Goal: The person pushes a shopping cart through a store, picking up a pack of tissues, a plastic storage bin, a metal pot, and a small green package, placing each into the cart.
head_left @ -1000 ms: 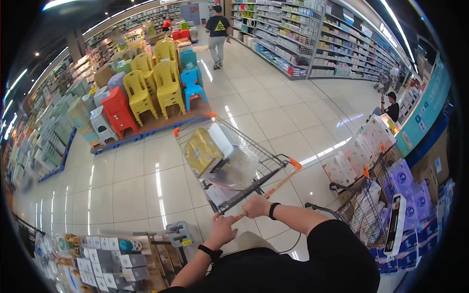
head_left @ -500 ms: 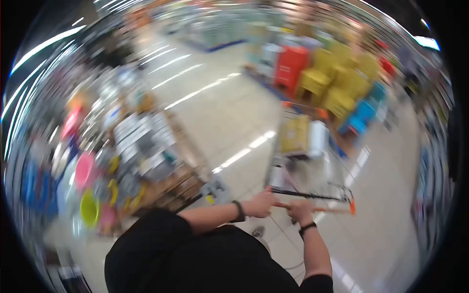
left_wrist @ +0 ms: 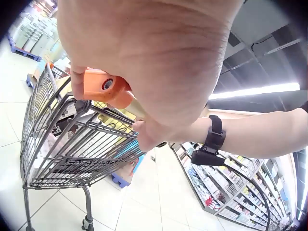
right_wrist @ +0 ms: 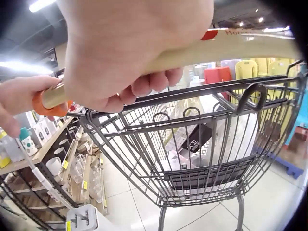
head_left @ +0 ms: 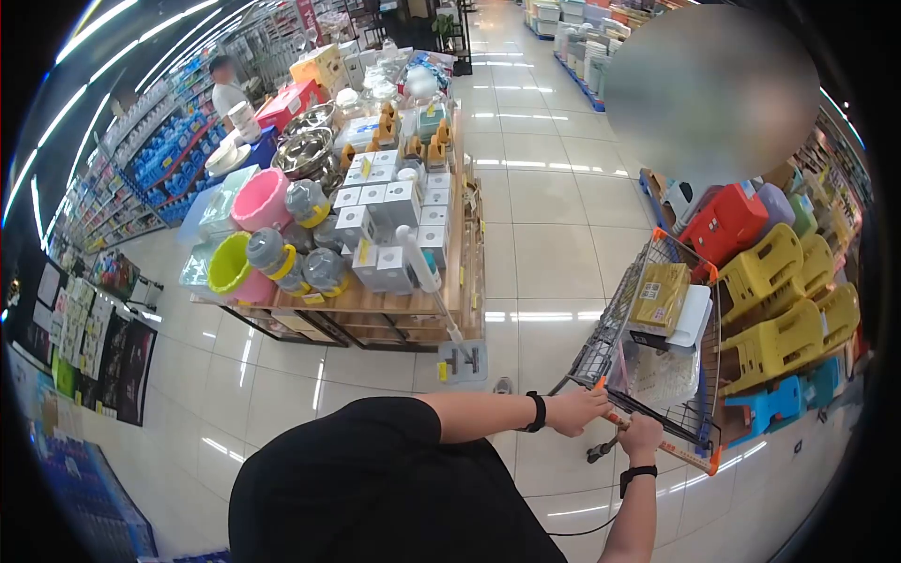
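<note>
Standing on a pale tiled floor [head_left: 544,263], with a wooden counter [head_left: 380,302] at left in the head view, loaded with stacked white boxes [head_left: 371,202], shiny metal bowls [head_left: 305,150], clear jars [head_left: 267,251] with yellow parts, a pink tub [head_left: 261,199] and a green tub [head_left: 228,263]. Facing a wire shopping cart [head_left: 612,324] at lower right, on the floor, well apart from the counter and near yellow chairs [head_left: 774,347], a red stool [head_left: 727,223] and a blue stool [head_left: 770,403]. Leaning against the counter's near corner, or close to it, with a white mop [head_left: 418,258] above a grey bucket [head_left: 465,364]; cannot tell whether touching.

Carrying inside the cart: a yellow box [head_left: 660,298] toward the far end, a white container [head_left: 692,314] beside it, and clear plastic packaging [head_left: 662,375] nearer the handle [head_left: 680,452]. Gripping that pale handle with both hands: left hand [head_left: 577,413] curled over the end by an orange cap [head_left: 601,384], right hand [head_left: 641,436] just beside, fingers wrapped round the bar. Wearing black straps [head_left: 536,413] on both wrists, with a thin dark cable [head_left: 587,533] below the right one.
</note>
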{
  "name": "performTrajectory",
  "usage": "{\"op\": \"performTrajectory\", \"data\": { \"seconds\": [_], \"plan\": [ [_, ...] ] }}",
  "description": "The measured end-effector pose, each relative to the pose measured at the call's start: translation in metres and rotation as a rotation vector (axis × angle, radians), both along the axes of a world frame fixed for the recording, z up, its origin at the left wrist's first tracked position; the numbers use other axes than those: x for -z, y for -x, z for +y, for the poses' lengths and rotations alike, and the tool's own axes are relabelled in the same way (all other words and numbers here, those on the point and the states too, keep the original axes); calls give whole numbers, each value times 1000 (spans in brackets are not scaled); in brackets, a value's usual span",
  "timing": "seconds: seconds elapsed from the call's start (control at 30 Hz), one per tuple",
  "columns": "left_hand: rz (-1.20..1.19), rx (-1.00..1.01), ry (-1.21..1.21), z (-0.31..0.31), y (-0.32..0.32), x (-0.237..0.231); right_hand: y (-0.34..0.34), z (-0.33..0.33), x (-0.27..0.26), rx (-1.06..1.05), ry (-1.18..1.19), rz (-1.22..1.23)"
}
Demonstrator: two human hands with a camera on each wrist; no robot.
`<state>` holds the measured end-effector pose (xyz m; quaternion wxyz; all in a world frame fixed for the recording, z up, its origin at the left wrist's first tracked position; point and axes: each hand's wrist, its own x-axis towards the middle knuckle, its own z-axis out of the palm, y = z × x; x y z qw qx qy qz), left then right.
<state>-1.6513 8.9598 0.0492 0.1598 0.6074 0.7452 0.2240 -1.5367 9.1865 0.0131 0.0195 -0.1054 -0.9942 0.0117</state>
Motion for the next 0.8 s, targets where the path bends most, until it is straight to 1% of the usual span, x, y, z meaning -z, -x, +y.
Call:
{"op": "performTrajectory", "data": {
  "seconds": [0.13, 0.17, 0.2, 0.27, 0.3, 0.33, 0.37, 0.4, 0.47, 0.5, 0.57, 0.6, 0.67, 0.7, 0.73, 0.8],
  "plan": [
    [14, -73, -47, 33, 29, 5, 47, 35, -14, 12, 58, -55],
    [10, -80, -79, 40, 39, 8, 61, 40, -21, 23, 26, -128],
    [4, -87, -112, 48, 47, 10, 72, 46, -21, -7, -35, -136],
    [-14, -110, -143, 60, 68, 18, 93, 51, -22, 43, -102, -143],
    [-16, -101, -153, 65, 77, 19, 100, 59, -13, 50, -143, -115],
    [-21, -95, -164, 72, 87, 18, 112, 61, -17, 53, -184, -88],
    [-28, -116, -175, 78, 100, 18, 125, 64, -23, 80, -195, -153],
    [-26, -110, -190, 84, 113, 17, 139, 67, -26, 63, -206, -157],
    [-16, -90, -206, 90, 138, 18, 166, 70, -26, 215, -209, -165],
    [-15, -106, -206, 93, 152, 17, 182, 74, -27, 198, -209, -165],
    [-85, -114, -172, 99, 179, 13, 218, 84, -33, 293, -120, -299],
    [-85, -146, -171, 101, 194, 10, 236, 93, -30, 261, -123, -300],
    [-132, -107, -188, 100, 224, 2, 267, 109, -25, 248, -117, -309],
    [-147, -160, -213, 96, 236, -7, 285, 114, -28, 261, -102, -343],
    [-142, -182, -206, 95, 251, -7, 302, 121, -27, 237, -97, -341],
    [-272, -252, -177, 95, 286, -6, 333, 135, -22, 208, -87, -284]
  ]
}}
